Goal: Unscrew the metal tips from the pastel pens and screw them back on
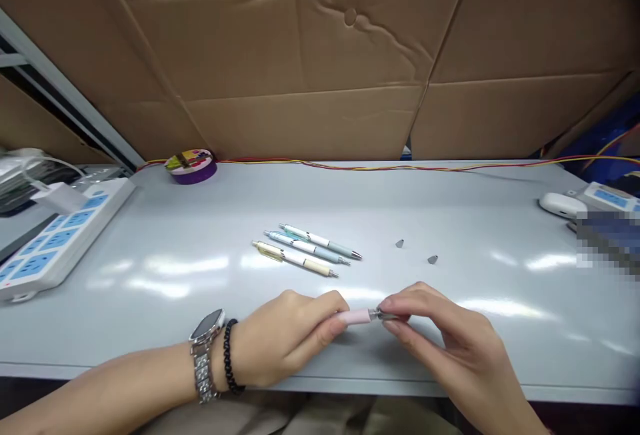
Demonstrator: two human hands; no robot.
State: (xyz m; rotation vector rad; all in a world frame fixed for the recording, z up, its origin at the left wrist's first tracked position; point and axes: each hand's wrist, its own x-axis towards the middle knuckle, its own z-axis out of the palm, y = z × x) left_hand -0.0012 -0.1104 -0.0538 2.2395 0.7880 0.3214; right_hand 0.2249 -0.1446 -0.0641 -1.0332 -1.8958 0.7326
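My left hand (pixel 290 338) is closed around the pink barrel of a pen (pixel 357 317), low over the table's front edge. My right hand (pixel 445 341) pinches the pen's metal tip end with thumb and fingers. Both hands meet at the pen. Three assembled pens (pixel 305 249) in pale green, blue and yellow lie side by side just beyond the hands. Two small grey metal tip cones (pixel 399 243) (pixel 433 259) lie loose to the right of them. A watch and a black bead bracelet sit on my left wrist.
A white and blue power strip (pixel 55 238) lies at the left. A purple tape roll (pixel 193 166) sits at the back by a cardboard wall. Red and yellow wires (pixel 400 167) run along the back edge. A white device (pixel 563 205) sits at the far right.
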